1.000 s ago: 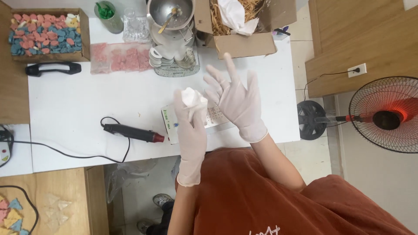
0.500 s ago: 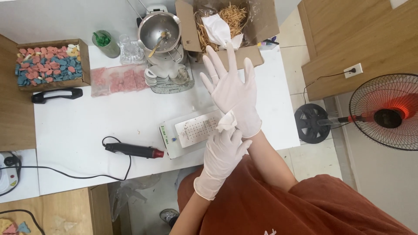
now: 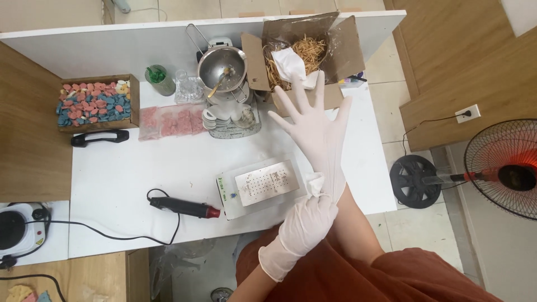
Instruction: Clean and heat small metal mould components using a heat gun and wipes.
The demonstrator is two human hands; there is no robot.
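Both my hands wear thin white gloves. My right hand [image 3: 313, 126] is held up flat over the white table [image 3: 123, 179] with its fingers spread wide. My left hand [image 3: 305, 223] is closed on the cuff of the right glove [image 3: 335, 184] at the wrist, pinching the loose material. Just left of my hands lies a small white scale [image 3: 260, 187] with a perforated metal top. A black and red heat tool [image 3: 184, 207] with a black cord lies left of the scale.
At the back stand a metal pot [image 3: 222, 70], an open cardboard box [image 3: 313, 50] of straw-like filler, a wooden box [image 3: 95, 103] of pink and blue pieces, and pink bags [image 3: 168, 122]. A hotplate [image 3: 14, 229] sits left, a floor fan [image 3: 498, 168] right.
The view has shifted, so the table sits lower in frame. My right hand has risen and stretched out with fingers spread, while my left hand dropped from the palm to the right wrist cuff.
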